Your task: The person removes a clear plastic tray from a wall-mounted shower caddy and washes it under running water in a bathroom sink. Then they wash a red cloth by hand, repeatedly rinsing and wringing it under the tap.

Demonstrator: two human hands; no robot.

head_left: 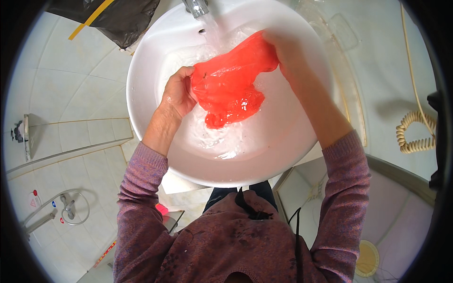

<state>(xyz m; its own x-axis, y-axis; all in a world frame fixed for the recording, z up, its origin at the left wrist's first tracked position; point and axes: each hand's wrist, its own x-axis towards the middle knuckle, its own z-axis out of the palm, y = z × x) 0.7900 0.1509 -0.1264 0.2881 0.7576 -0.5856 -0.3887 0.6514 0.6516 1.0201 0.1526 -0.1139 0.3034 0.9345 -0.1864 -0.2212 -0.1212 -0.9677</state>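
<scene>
A wet, thin red plastic bag (226,85) is stretched between my two hands over the white washbasin (283,141). My left hand (179,90) grips the bag's left edge, thumb on top. At the upper right edge of the bag, my right hand (279,49) is closed on it; its fingers are partly hidden and a little blurred. The bag's lower part hangs crumpled just over or in the shallow water. From the tap (196,8) a stream of water (213,30) runs into the basin behind the bag.
A black plastic bag (125,21) with a yellow strip lies at the upper left. To the right, a coiled cream cord (410,132) hangs by the tiled wall. A shower mixer (68,207) is on the left wall, and a pink object (162,209) sits below the basin.
</scene>
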